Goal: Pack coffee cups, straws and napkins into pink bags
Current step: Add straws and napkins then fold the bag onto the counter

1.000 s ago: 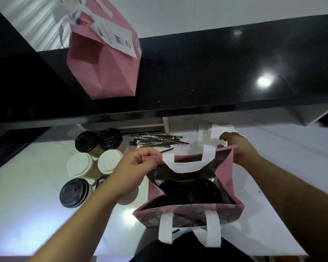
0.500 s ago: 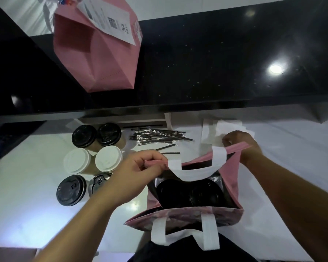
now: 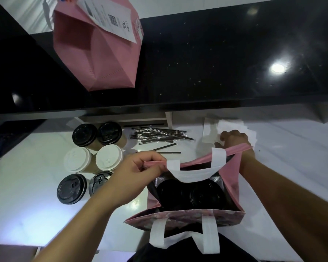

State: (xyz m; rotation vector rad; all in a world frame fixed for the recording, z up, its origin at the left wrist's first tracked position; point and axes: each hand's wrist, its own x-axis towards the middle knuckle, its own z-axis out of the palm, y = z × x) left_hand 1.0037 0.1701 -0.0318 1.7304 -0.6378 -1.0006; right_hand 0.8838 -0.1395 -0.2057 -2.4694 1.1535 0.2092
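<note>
The bag [image 3: 233, 178] stands open on the white counter [image 3: 27, 214], nearest the person. Inside it: two cups with black lids [image 3: 189, 195], side by side. The left hand [image 3: 138, 167] pinches the far rim at its left corner; the right hand [image 3: 237, 142] grips the same rim at the right corner, stretching it taut. Left of the bag stand six lidded cups [image 3: 91, 159], four black-lidded and two white-lidded. Behind lie wrapped straws [image 3: 159, 136] and napkins [image 3: 231, 125]. A second bag [image 3: 95, 53] with a receipt [image 3: 112, 19] stands on the black shelf [image 3: 216, 63].
</note>
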